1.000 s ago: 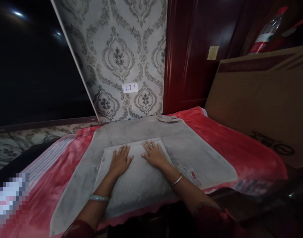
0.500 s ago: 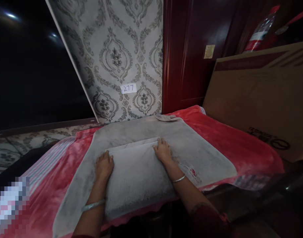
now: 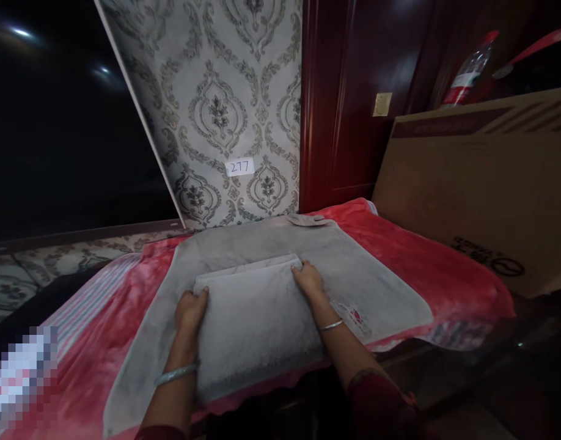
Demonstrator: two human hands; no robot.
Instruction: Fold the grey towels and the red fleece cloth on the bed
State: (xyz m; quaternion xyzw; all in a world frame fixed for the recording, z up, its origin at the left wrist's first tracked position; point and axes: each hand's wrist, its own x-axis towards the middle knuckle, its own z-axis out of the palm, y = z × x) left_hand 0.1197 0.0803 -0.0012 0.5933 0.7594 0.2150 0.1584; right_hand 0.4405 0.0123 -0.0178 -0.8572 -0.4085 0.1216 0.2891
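A folded grey towel [image 3: 255, 311] lies on top of a larger grey towel [image 3: 372, 281] that is spread flat over a red blanket [image 3: 427, 269]. My left hand [image 3: 190, 310] is at the folded towel's left edge, with its fingers curled round that edge. My right hand [image 3: 309, 281] is at its far right corner and grips the edge there in the same way. Each wrist wears a bangle. The folded towel rests flat between the two hands.
A big cardboard box [image 3: 473, 183] leans at the right, behind the blanket. A patterned wall with a small label reading 277 [image 3: 239, 167] stands behind, beside dark red wood panelling [image 3: 349, 122]. A plastic bottle [image 3: 466, 73] stands above the box. A dark screen [image 3: 55, 122] fills the left.
Both hands slid apart from the top middle of the folded towel to its left and right edges, and their fingers closed on those edges.
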